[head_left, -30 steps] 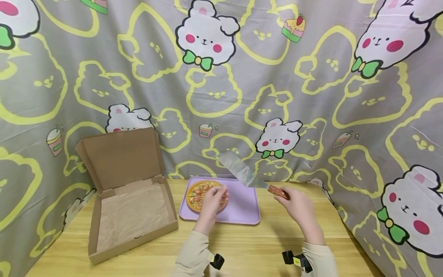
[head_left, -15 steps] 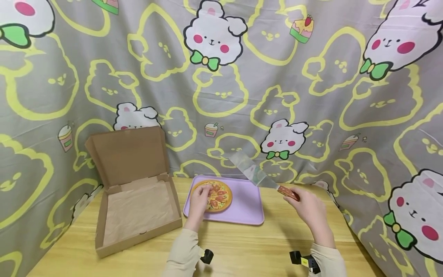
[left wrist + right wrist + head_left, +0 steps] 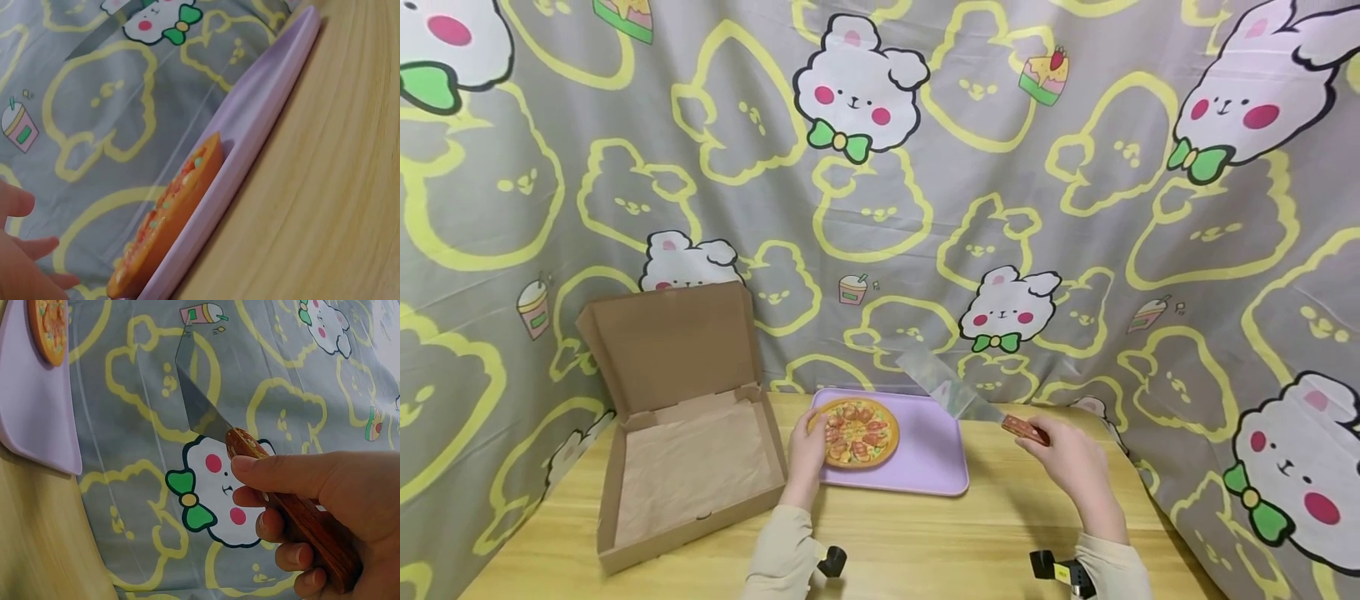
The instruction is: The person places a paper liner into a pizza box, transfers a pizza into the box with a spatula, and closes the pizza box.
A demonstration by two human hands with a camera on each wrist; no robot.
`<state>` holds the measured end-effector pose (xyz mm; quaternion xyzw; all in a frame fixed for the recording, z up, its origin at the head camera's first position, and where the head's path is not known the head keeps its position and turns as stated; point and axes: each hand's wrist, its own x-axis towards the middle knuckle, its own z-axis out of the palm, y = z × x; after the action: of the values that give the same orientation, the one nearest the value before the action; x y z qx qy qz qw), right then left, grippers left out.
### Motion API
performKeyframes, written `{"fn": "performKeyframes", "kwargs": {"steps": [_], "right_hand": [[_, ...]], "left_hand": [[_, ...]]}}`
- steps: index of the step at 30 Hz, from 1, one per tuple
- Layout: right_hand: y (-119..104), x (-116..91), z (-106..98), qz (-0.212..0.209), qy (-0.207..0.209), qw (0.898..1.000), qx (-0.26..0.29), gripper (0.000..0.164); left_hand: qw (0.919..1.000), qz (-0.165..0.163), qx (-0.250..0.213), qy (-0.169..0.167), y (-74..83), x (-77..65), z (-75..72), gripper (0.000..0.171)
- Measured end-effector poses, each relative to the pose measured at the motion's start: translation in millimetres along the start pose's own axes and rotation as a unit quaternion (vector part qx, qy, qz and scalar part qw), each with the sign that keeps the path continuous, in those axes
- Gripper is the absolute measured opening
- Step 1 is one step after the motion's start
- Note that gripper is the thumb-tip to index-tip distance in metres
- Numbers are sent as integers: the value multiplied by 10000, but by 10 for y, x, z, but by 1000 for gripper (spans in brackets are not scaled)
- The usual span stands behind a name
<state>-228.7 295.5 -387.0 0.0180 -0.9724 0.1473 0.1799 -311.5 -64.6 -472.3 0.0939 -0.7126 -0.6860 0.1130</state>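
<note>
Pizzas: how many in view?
1: the round, orange-crusted pizza on the left part of the lilac rectangular tray, beside the left hand. Any under the crinkled brown paper in the open brown cardboard box would be hidden.

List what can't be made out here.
Head view: part of the pizza, behind the left hand.
Left wrist view: much of the left hand, cut off lower left.
Right wrist view: part of the spatula handle, inside the right hand; much of the tray, cut off upper left.
</note>
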Motion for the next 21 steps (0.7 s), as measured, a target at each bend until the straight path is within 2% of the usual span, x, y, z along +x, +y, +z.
{"fn": "performKeyframes", "kwargs": {"steps": [5, 9, 16, 21], "right_hand": [[22, -14, 9, -45, -119, 9999, -70, 29], [50, 8, 24, -99, -295, 9995, -54, 25], [177, 103, 106, -403, -557, 9975, -171, 20], [292, 228, 146, -753, -723, 9934, -471, 18]], "left_hand": [[9996, 50, 264, 19, -26, 15, -39, 55], [9995, 31, 304, 75, -16, 33, -57, 54], [9988, -323, 366, -92, -22, 17, -72, 60], [9980, -421, 462, -137, -27, 7, -95, 63]]}}
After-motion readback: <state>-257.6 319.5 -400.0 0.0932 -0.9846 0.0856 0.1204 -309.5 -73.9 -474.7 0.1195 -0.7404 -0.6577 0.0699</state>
